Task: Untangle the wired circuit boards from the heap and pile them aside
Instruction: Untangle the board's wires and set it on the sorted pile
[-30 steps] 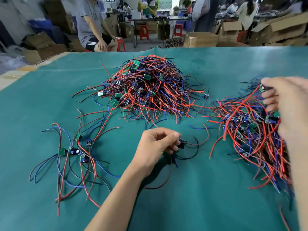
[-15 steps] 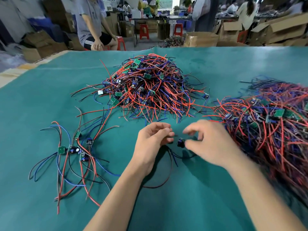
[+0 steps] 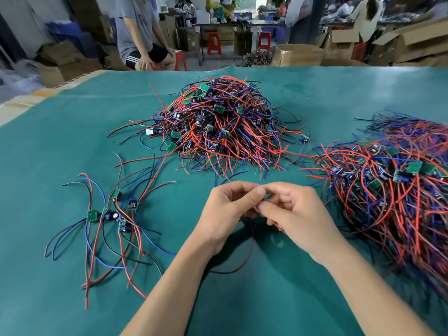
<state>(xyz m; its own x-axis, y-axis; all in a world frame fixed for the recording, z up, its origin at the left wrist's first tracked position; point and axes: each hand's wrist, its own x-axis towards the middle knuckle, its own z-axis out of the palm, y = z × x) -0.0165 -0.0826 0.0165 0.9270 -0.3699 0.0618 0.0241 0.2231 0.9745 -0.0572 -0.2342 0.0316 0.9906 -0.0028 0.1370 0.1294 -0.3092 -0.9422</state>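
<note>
Head view. Both hands meet at centre frame over the green mat (image 3: 72,146), fingertips touching. Left hand (image 3: 226,214) has fingers curled, thumb and index pinched toward the right hand. Right hand (image 3: 294,214) is curled the same way, thumb tip pressed against the left fingers. The board they are working on is hidden between the fingers; only its wires (image 3: 249,253) show, a dark red and a black lead looping down toward 6 o'clock from the hands and lying on the mat between the forearms. So both hands are clamped on that one unit, though I cannot tell exactly where each finger grips.

Main heap (image 3: 223,127) sits at 12 o'clock from the hands, a mound of red, blue and black leads with small green boards poking out. Near the hands but not touching.

Second heap (image 3: 392,190) is at 3 o'clock, running off the right edge, partly blurred. Its nearest leads end just beside the right hand.

Sorted pile (image 3: 114,214) is at 9 o'clock, well apart from the hands: a few boards clustered together, leads fanned out flat on the mat.

Beyond the far mat edge, at 11 o'clock, a seated person (image 3: 143,40) on a red stool, with cardboard boxes (image 3: 412,42) toward 1 o'clock.
</note>
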